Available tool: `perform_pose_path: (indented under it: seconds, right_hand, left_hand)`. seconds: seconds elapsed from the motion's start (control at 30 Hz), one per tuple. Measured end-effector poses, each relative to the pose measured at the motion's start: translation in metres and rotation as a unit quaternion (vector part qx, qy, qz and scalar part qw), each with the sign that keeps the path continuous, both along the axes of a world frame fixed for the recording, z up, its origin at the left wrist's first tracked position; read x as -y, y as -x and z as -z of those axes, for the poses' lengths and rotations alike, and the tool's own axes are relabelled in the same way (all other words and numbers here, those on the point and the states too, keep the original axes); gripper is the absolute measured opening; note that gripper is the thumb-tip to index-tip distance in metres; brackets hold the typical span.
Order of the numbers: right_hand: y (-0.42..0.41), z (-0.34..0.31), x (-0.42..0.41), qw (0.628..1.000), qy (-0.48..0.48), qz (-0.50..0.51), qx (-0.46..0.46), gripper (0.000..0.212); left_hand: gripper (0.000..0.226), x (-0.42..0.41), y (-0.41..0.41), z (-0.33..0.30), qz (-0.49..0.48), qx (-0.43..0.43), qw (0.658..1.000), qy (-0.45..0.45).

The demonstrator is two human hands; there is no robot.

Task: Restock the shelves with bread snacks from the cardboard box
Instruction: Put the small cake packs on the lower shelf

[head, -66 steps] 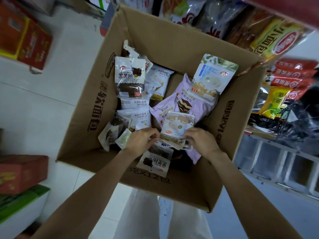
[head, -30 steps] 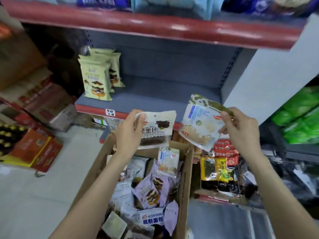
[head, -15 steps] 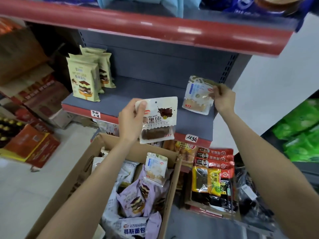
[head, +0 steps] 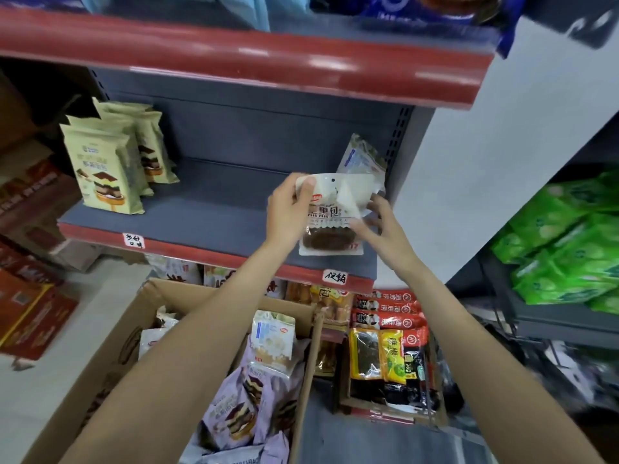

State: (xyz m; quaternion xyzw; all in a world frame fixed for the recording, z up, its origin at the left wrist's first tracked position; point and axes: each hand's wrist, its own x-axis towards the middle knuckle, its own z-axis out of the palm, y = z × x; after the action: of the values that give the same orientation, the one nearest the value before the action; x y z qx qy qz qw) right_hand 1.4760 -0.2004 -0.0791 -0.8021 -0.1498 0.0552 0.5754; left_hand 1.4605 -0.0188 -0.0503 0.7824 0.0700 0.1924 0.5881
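My left hand (head: pixel 289 212) and my right hand (head: pixel 376 219) both grip a white bread packet with a dark cake (head: pixel 331 226), held upright over the right end of the grey shelf (head: pixel 214 212). Behind it a white-and-green bread packet (head: pixel 363 157) leans against the shelf's back right corner, free of my hands. The open cardboard box (head: pixel 134 329) stands below on the floor with several bread packets inside, among them a purple one (head: pixel 241 403) and a white one (head: pixel 273 339).
Cream layered-cake packets (head: pixel 104 165) stand at the shelf's left end. A red-edged upper shelf (head: pixel 251 61) hangs overhead. Red and yellow snack packs (head: pixel 388 343) fill the lower shelf right of the box. Green bags (head: pixel 566 249) sit on a rack at right.
My right hand let go of the white-and-green packet at the shelf's back right and came to the dark-cake packet. My left hand carried that packet up and right over the shelf.
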Motion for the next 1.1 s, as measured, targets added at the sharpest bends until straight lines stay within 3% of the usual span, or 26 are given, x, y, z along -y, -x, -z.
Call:
perform_pose_path:
  seconds: [0.1,0.27,0.53,0.63,0.7,0.8,0.87,1.1]
  right_hand:
    - [-0.007,0.006,0.003,0.999,0.025,0.037,0.031,0.049]
    - [-0.027,0.019,0.005,0.975,0.039,0.214,0.046,0.020]
    - [-0.059,0.043,-0.010,0.947,0.019,0.320,0.026,0.016]
    - [-0.075,0.050,-0.008,0.926,0.002,0.378,-0.003,0.011]
    - [-0.084,0.054,-0.004,0.925,0.001,0.378,-0.035,0.019]
    - [-0.074,0.057,-0.002,0.940,-0.026,0.329,-0.091,0.063]
    - [-0.048,0.058,-0.002,0.945,-0.015,0.318,-0.078,0.073]
    - [0.077,0.064,-0.034,0.968,-0.020,0.250,-0.012,0.036]
  left_hand:
    - [0.015,0.014,-0.022,0.002,0.019,0.000,1.000,0.024]
    - [0.016,0.031,-0.042,0.010,0.082,-0.026,0.994,0.074]
    - [0.060,0.029,-0.043,0.030,0.056,-0.082,0.994,0.043]
    - [0.066,0.020,-0.042,0.040,0.060,-0.174,0.983,0.000]
    - [0.063,0.016,-0.036,0.049,0.079,-0.209,0.975,-0.009]
    - [0.058,0.015,-0.023,0.064,0.104,-0.217,0.971,-0.015]
    - [0.052,0.014,-0.010,0.071,0.106,-0.201,0.973,-0.029]
    - [0.021,-0.018,0.065,0.082,0.023,-0.086,0.985,-0.148]
